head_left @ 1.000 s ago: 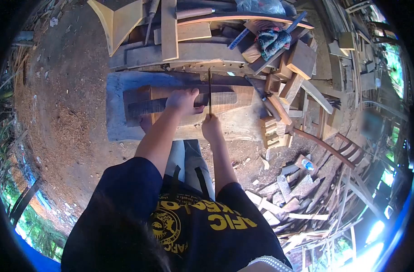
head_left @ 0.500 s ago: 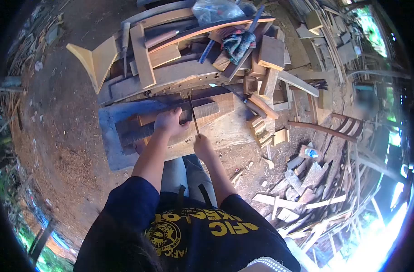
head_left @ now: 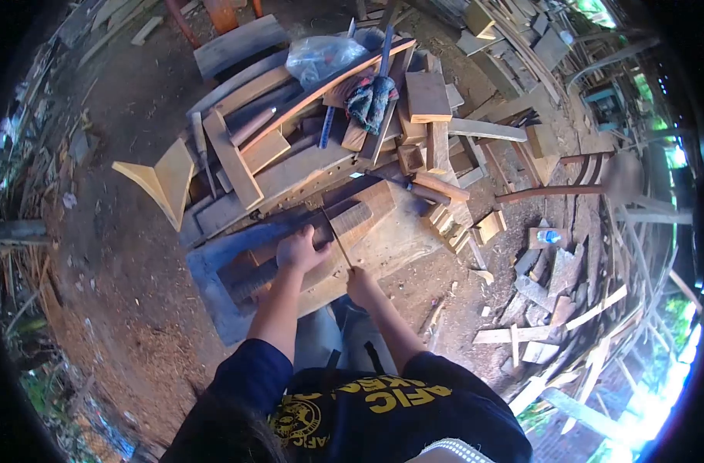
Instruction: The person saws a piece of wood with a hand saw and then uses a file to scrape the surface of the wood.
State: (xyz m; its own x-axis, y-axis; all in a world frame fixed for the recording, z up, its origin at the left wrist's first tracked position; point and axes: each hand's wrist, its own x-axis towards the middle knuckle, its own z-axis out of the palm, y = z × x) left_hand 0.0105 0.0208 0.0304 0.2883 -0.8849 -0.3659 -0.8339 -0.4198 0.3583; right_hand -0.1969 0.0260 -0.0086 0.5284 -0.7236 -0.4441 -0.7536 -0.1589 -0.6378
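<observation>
My left hand (head_left: 298, 251) is curled over a dark wooden block (head_left: 261, 279), holding it down on the workbench (head_left: 386, 258); its thumb points toward the blade. In my closed right hand (head_left: 362, 286) is a thin long tool that looks like a saw (head_left: 339, 241), seen edge-on. The saw lies across the wood just right of my left hand, its far end pointing away from me. To the right of the blade is a brown curved-end wood piece (head_left: 352, 221). The handle is mostly hidden in my fist.
Beyond the bench is a pile of boards with a cloth (head_left: 371, 102), a clear plastic bag (head_left: 323, 60) and a thick block (head_left: 428, 96). A V-shaped wood piece (head_left: 165, 182) stands at left. Small notched pieces (head_left: 447, 228), a bottle (head_left: 548, 236) and scraps (head_left: 533, 293) are at right.
The view has turned and shifted, so the bench sits lower and more tilted. My left hand still rests on the wood, and my right hand still holds the saw across it.
</observation>
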